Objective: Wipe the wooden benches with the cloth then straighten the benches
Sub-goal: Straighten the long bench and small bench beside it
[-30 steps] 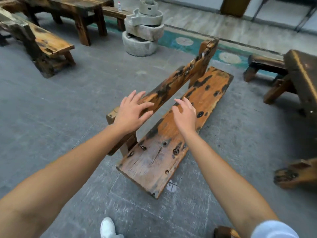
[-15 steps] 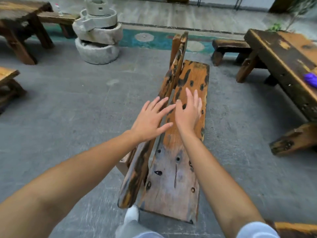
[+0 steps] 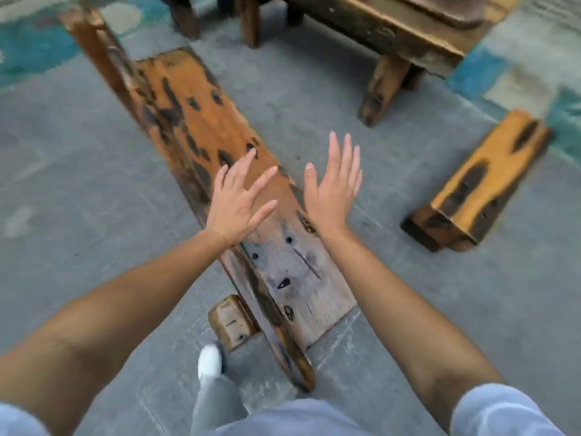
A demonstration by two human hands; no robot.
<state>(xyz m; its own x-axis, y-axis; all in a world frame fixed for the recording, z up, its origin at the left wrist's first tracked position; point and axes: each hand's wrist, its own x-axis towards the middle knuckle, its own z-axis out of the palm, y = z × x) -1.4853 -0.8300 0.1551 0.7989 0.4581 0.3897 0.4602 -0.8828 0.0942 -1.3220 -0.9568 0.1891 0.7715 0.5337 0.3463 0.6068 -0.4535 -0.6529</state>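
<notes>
The bench point(image 3: 201, 121) lies tipped on its side on the grey floor point(image 3: 78, 184), its orange, black-spotted seat board running away from the person and its backrest edge along the left. Half a second ago the bench ran nearly straight ahead in the view; now it slants from upper left down to lower right, so either the person has stepped around its near end or the bench has swung, and the blur leaves that undecided. The left hand point(image 3: 237, 202) is spread wide, fingers fanned, over the left part of the seat board; whether it touches the wood cannot be told. The right hand point(image 3: 333, 190) has moved off the board and now hovers flat and open just beside the bench's right edge, holding nothing. No cloth is in either hand, and none shows near the bench. A white shoe point(image 3: 210, 361) stands near the bench's closest end. Judging from this, wiping is not under way; the work looks like righting or straightening the bench.
</notes>
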